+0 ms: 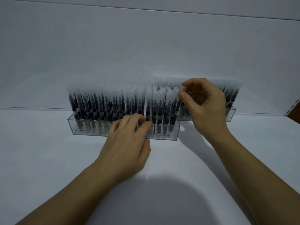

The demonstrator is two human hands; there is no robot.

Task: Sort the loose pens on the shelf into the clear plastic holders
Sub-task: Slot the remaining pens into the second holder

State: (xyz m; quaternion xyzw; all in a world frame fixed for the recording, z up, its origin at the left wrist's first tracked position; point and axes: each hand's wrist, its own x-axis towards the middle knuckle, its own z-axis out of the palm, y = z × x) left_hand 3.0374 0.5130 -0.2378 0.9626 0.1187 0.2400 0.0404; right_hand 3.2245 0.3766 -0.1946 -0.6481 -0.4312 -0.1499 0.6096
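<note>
Two clear plastic holders stand on the white shelf, both packed with several upright black pens under frosted caps. The front holder runs from the left to the middle; the back holder sits further right against the wall. My left hand rests on the front holder's rim, its fingertips curled among the pen barrels near the middle. My right hand is raised in front of the back holder and pinches the frosted cap of one pen between thumb and fingers. That pen leans at the front holder's right end.
The white shelf surface spreads in front of the holders, and a white back wall rises behind them. A slotted shelf upright shows at the far right edge.
</note>
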